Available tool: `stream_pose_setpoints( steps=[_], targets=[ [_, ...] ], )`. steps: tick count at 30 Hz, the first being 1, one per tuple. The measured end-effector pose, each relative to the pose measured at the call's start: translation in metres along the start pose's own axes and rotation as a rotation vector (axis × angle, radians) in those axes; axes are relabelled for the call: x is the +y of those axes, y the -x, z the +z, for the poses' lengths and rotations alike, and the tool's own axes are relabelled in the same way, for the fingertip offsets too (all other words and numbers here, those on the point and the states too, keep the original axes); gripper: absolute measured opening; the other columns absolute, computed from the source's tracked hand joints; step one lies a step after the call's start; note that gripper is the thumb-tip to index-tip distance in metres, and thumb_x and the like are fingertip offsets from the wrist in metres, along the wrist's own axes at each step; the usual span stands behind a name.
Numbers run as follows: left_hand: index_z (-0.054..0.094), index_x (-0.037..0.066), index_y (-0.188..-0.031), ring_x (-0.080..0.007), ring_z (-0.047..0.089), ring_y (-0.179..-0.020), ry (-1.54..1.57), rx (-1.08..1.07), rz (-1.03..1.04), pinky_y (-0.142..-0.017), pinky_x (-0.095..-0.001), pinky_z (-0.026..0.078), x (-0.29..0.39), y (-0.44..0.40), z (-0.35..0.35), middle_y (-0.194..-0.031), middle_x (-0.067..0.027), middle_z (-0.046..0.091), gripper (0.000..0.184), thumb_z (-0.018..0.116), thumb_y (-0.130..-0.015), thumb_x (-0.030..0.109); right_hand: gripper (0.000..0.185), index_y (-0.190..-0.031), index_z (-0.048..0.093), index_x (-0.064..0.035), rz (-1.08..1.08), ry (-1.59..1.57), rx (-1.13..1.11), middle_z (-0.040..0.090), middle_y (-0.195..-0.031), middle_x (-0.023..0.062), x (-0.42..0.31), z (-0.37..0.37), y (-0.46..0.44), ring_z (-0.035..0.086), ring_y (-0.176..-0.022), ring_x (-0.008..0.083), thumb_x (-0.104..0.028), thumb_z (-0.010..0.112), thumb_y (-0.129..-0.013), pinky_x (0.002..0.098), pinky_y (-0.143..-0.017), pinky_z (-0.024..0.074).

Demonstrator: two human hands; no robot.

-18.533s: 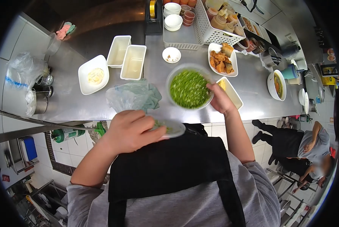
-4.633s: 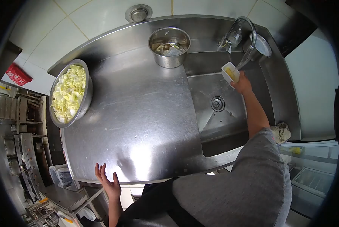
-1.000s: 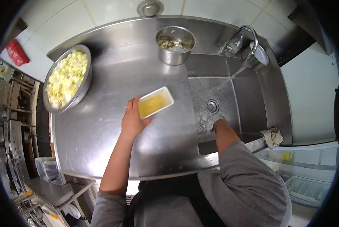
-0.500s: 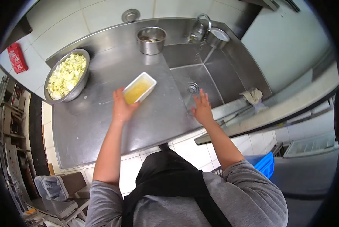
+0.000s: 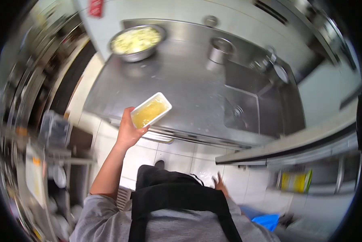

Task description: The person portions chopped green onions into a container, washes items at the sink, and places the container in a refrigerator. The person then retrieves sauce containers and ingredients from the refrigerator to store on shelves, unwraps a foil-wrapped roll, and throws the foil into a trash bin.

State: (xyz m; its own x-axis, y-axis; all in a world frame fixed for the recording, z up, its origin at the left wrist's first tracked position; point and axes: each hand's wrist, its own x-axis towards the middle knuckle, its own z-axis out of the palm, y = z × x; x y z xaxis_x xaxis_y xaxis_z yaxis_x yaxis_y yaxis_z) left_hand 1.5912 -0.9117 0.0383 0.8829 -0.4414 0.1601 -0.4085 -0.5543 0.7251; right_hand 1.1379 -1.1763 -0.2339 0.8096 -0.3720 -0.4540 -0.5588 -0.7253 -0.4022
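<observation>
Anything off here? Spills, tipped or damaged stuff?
Nothing clearly stands out. The left hand holds the white container with its yellow contents inside; the bowl of chopped leaves and metal pot stand upright on the counter, no obvious spill. A pale streak near the faucet might be running water; too blurred to tell.

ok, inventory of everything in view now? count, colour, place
Counter: 1, grey, ahead
Sink: 1, grey, counter's right
Faucet: 1, silver, behind sink, blurred
Pot: 1, silver, counter's back
Bowl: 1, silver, counter's far left
Chopped leaves: uncounted, pale yellow, in bowl
Tub: 1, white, counter's front edge
Contents: uncounted, yellow, in tub
Packet: 1, red, top left
Pack: 1, yellow, lower right
Blue item: 1, blue, bottom right
Blurred equipment: uncounted, grey, far left
Apron: 1, black, bottom centre
Left hand: 1, bare, gripping tub
Right hand: 1, bare, beside apron
</observation>
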Motion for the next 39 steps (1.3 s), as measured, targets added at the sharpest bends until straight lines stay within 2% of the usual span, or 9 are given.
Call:
stream_pose_setpoints(
  steps=[2,4,10,12,15,22,31,36,39],
  targets=[
    [0.039,0.000,-0.126,-0.0359,0.057,-0.109,0.002,0.104,-0.092,-0.093,-0.0423,0.047,0.002,0.046,-0.015,-0.116,-0.0235,0.055,0.072,0.081,-0.070,0.016,0.052,-0.136,0.051,-0.0102,0.423,-0.194,-0.289,0.050,-0.136,0.0241,0.088,0.069,-0.011,0.059,-0.111,0.0412,-0.032,0.058,-0.090,0.0505,-0.086,0.0519],
    [0.039,0.001,-0.126,-0.0361,0.056,-0.109,-0.011,0.165,-0.103,-0.093,-0.0419,0.047,0.014,0.098,-0.034,-0.117,-0.0215,0.053,0.073,0.082,-0.069,0.017,0.049,-0.133,0.053,-0.0096,0.473,-0.050,-0.474,0.053,-0.130,0.0234,0.117,0.067,-0.010,0.060,-0.108,0.0405,-0.031,0.059,-0.089,0.0504,-0.084,0.0518],
    [0.040,0.002,-0.126,-0.0356,0.055,-0.110,-0.074,0.324,-0.318,-0.094,-0.0407,0.046,0.031,0.261,-0.094,-0.116,-0.0185,0.052,0.078,0.083,-0.064,0.022,0.040,-0.122,0.059,-0.0079,-0.340,0.431,-0.573,0.062,-0.111,0.0211,0.093,0.015,-0.075,0.064,-0.098,0.0383,-0.026,0.061,-0.087,0.0502,-0.081,0.0515],
    [0.041,0.002,-0.126,-0.0353,0.055,-0.111,-0.099,0.364,-0.354,-0.095,-0.0404,0.046,0.031,0.318,-0.112,-0.117,-0.0181,0.052,0.078,0.083,-0.064,0.023,0.037,-0.119,0.061,-0.0073,-0.712,0.508,-0.402,0.065,-0.105,0.0204,0.036,-0.001,-0.105,0.065,-0.095,0.0376,-0.025,0.061,-0.087,0.0502,-0.080,0.0514],
    [0.041,0.000,-0.125,-0.0366,0.053,-0.114,-0.077,0.453,-0.457,-0.098,-0.0402,0.046,0.030,0.402,-0.137,-0.118,-0.0193,0.050,0.074,0.080,-0.065,0.019,0.021,-0.105,0.064,-0.0036,-0.897,0.269,-0.200,0.065,-0.101,0.0206,-0.199,-0.067,-0.066,0.063,-0.089,0.0400,-0.007,0.057,-0.086,0.0453,-0.079,0.0511],
    [0.041,-0.002,-0.125,-0.0373,0.053,-0.114,-0.113,0.702,-0.587,-0.099,-0.0406,0.045,-0.008,0.591,-0.188,-0.119,-0.0200,0.050,0.076,0.081,-0.065,0.019,0.010,-0.097,0.064,-0.0024,-1.260,0.076,-0.141,0.062,-0.079,0.0139,-0.465,0.035,-0.026,0.062,-0.070,0.0235,-0.005,0.058,-0.090,0.0335,-0.065,0.0504],
    [0.043,0.001,-0.124,-0.0338,0.054,-0.111,-0.228,1.070,-0.871,-0.095,-0.0385,0.045,-0.010,0.790,-0.240,-0.117,-0.0160,0.051,0.077,0.084,-0.061,0.018,0.014,-0.102,0.065,-0.0038,-1.725,-0.016,-0.747,0.064,-0.095,0.0094,-0.665,0.181,0.257,0.063,-0.082,0.0203,-0.005,0.063,-0.088,0.0307,-0.071,0.0503],
    [0.043,0.002,-0.123,-0.0321,0.056,-0.106,-0.329,1.332,-1.075,-0.092,-0.0365,0.046,0.011,0.861,-0.243,-0.114,-0.0150,0.051,0.076,0.084,-0.061,0.018,0.047,-0.131,0.054,-0.0094,-1.833,0.071,-1.272,0.055,-0.128,0.0130,-0.735,0.210,0.421,0.059,-0.107,0.0262,-0.017,0.070,-0.087,0.0340,-0.089,0.0480],
    [0.043,0.003,-0.125,-0.0305,0.056,-0.108,-0.351,1.480,-1.193,-0.093,-0.0364,0.046,0.028,0.895,-0.236,-0.116,-0.0143,0.051,0.077,0.083,-0.061,0.018,0.076,-0.141,0.043,-0.0081,-2.293,0.154,-1.342,0.044,-0.141,0.0150,-0.756,0.239,0.506,0.047,-0.126,0.0321,-0.033,0.078,-0.079,0.0391,-0.102,0.0413]
  ],
)
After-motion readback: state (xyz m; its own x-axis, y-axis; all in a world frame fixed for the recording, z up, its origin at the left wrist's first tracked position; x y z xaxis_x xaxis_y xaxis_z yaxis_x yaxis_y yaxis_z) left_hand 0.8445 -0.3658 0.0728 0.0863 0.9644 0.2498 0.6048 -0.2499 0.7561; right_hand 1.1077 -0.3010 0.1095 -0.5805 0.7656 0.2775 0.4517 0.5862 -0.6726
